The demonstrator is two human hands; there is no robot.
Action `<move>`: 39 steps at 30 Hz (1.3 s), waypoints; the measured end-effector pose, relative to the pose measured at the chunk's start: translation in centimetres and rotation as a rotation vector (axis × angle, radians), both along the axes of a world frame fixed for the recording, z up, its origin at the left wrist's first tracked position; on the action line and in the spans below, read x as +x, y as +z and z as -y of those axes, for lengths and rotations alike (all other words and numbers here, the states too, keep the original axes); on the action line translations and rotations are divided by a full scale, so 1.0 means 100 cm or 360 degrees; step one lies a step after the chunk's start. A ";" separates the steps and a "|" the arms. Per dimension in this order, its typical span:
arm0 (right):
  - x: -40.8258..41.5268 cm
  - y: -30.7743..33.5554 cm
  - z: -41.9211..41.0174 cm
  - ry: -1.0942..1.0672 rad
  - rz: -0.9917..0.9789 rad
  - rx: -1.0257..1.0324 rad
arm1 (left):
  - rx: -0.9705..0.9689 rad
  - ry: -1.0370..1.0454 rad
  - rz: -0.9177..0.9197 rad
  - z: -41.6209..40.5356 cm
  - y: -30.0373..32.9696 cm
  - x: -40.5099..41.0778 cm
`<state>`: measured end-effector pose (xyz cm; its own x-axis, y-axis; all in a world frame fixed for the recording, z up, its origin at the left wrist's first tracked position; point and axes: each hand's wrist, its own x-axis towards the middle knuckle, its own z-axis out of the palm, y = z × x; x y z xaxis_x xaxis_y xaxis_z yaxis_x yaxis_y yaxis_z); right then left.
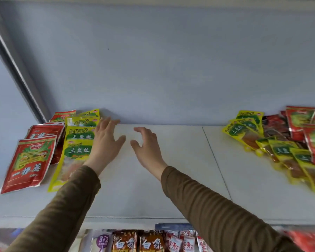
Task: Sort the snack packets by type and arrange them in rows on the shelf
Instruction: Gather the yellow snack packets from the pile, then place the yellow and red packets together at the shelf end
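Observation:
A white shelf [171,160] carries snack packets at both ends. At the left lies a row of red packets [29,160], and beside it a row of yellow-green packets [78,142]. My left hand [105,142] hovers open, fingers spread, at the right edge of the yellow-green row. Just to its right, over bare shelf, my right hand [145,148] is open with loosely bent fingers and holds nothing. A mixed heap at the far right holds yellow-green packets [284,153], red packets [302,124] and dark red packets [273,124].
A grey-blue back wall [162,70] rises behind the shelf. A seam [216,160] runs across the shelf board right of centre. Below the front edge, a lower shelf shows brown noodle packs [138,240] and other packets [182,240].

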<state>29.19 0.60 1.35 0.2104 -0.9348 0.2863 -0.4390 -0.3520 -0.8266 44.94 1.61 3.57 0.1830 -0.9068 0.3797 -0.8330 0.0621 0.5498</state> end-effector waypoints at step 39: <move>-0.704 0.018 -0.127 -0.0918 -0.0724 0.0241 | 0.0504 -0.1139 -0.0010 -0.057 -0.010 -0.643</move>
<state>-41.24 13.35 3.11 -0.2582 -0.9548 0.1475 -0.8296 0.1409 -0.5403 -19.40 7.32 2.62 -0.4857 -0.8701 0.0840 -0.6465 0.4223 0.6354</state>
